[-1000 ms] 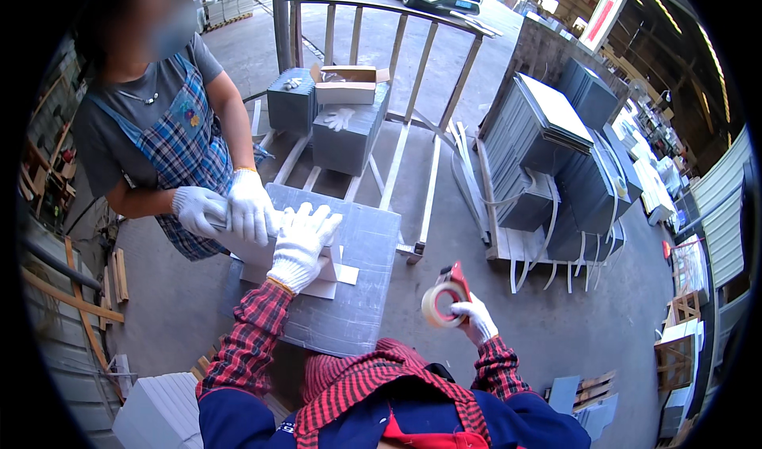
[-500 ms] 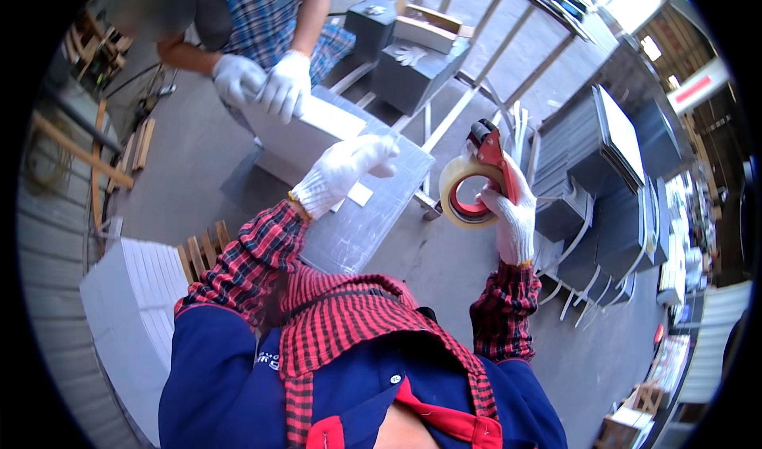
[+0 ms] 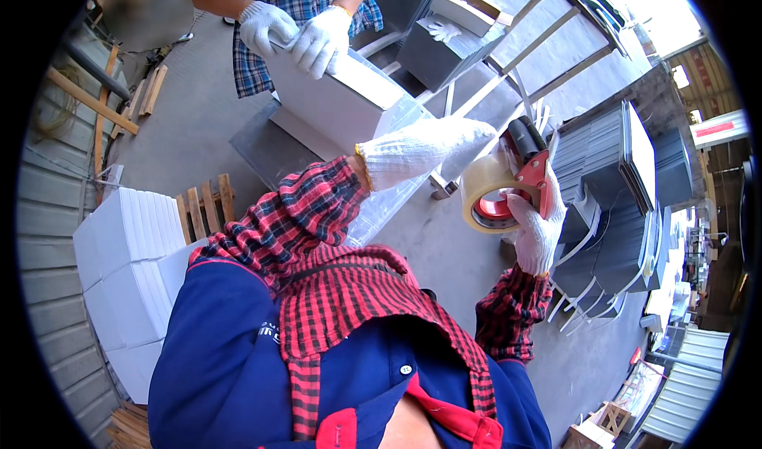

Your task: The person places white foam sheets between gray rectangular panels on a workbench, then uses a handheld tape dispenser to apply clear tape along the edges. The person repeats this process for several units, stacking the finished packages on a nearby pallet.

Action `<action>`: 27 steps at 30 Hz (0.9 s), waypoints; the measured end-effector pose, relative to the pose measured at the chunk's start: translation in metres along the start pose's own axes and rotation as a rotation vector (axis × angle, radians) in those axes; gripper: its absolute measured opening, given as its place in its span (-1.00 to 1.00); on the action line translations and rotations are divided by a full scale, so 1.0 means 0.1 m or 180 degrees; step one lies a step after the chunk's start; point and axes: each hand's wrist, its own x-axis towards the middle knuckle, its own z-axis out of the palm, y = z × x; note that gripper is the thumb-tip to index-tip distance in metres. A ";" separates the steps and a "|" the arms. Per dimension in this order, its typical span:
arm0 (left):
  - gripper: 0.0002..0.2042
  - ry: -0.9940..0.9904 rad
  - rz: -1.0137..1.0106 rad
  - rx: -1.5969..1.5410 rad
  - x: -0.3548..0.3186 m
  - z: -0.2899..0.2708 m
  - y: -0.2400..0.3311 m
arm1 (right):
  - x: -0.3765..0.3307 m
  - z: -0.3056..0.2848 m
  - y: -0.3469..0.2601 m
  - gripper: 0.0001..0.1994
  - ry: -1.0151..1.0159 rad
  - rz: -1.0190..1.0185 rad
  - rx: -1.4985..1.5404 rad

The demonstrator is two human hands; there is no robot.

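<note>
My right hand (image 3: pixel 540 231), in a white knit glove, is closed around the red handle of a tape dispenser (image 3: pixel 533 175). A wide roll of clear tape (image 3: pixel 486 191) sits on it. My left hand (image 3: pixel 425 154), gloved the same way, reaches across with its fingers stretched out toward the dispenser. Its fingertips are close to the roll, and whether they touch the tape cannot be seen. Beyond it, a white box (image 3: pixel 329 100) stands on a grey, film-covered surface (image 3: pixel 377 219). A co-worker's two gloved hands (image 3: pixel 298 36) rest on the box's far top edge.
White boxes (image 3: pixel 127 270) are stacked at the left beside a wooden pallet (image 3: pixel 210 203). Grey panels bound with white straps (image 3: pixel 607 179) stand at the right. Behind the work surface are a metal frame (image 3: pixel 548 44) and dark grey stacks (image 3: pixel 440 56), one with gloves on it.
My left hand has moved right, close to the tape dispenser. The dispenser in my right hand has tilted and shifted slightly right. My view has also shifted; the co-worker's hands stay on the box.
</note>
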 end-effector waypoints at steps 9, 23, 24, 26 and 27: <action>-0.59 -0.0159 -0.0703 0.0434 0.07 -0.33 0.49 | 0.07 0.44 -0.12 -0.35 0.0200 0.0091 0.0154; -0.62 -0.1335 0.0565 0.0543 0.57 -1.09 -0.37 | 0.19 0.70 -0.22 -0.35 0.0099 0.0141 -0.0597; -0.63 -0.1589 0.1085 0.0811 0.70 -1.20 -0.64 | 0.19 0.70 -0.21 -0.34 0.0023 0.0088 -0.0713; -0.69 -0.2281 -0.0357 0.0002 0.91 -1.31 -1.01 | 0.20 0.73 -0.20 -0.33 -0.0060 -0.0088 -0.0726; -0.71 -0.2584 -0.1076 -0.0421 1.03 -1.36 -1.13 | 0.22 0.74 -0.22 -0.32 -0.0094 -0.0144 -0.0777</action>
